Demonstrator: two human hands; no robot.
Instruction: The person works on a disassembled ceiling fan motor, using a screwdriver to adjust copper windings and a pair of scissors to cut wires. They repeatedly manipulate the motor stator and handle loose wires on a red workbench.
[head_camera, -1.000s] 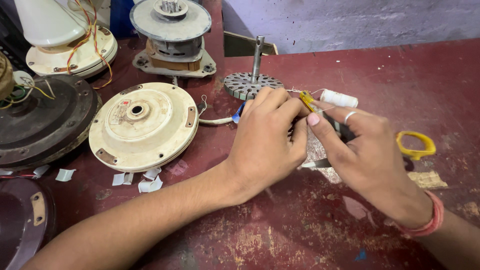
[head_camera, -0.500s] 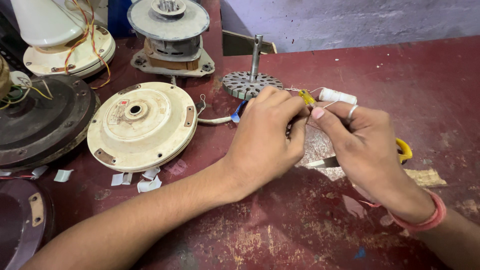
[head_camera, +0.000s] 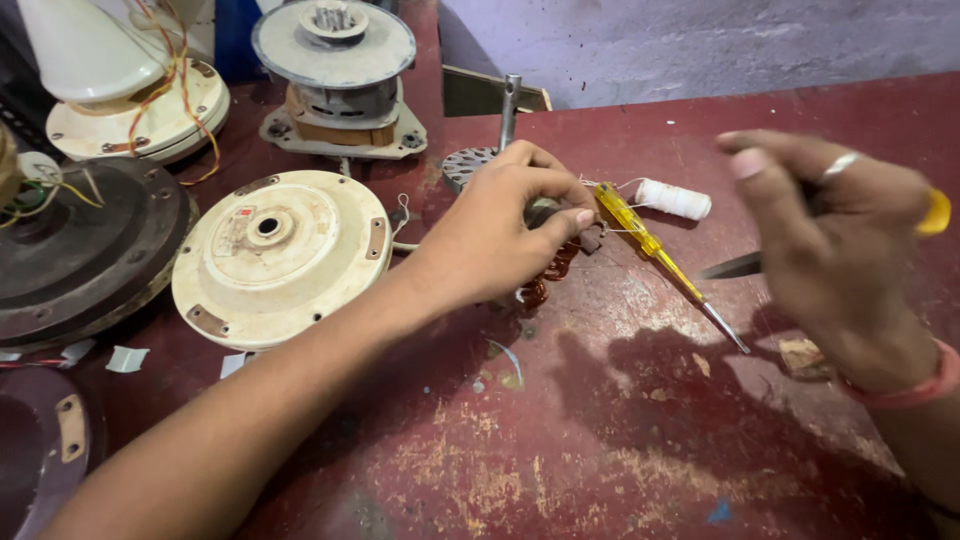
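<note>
Fingers of right hand (head_camera: 830, 240), closed on scissors (head_camera: 935, 212), have lifted away; left hand (head_camera: 500, 235) grips coil (head_camera: 550, 270).

soft, even daylight fills the frame, brightest on the grey wall (head_camera: 760, 45) at upper right. the right hand (head_camera: 835, 245) is motion-blurred, casting a dark shadow on the red surface (head_camera: 560, 440) below; the rest stays sharp.

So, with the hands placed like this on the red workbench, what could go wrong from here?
1. The right hand holds yellow-handled scissors and looks motion-blurred; the exposed blade could nick the left hand or the thin white thread.
2. The left hand presses on a copper-wound stator; hard pressure might damage the fine winding wire.
3. The yellow transparent-handled screwdriver lies loose beside the stator and could be knocked away.
</note>
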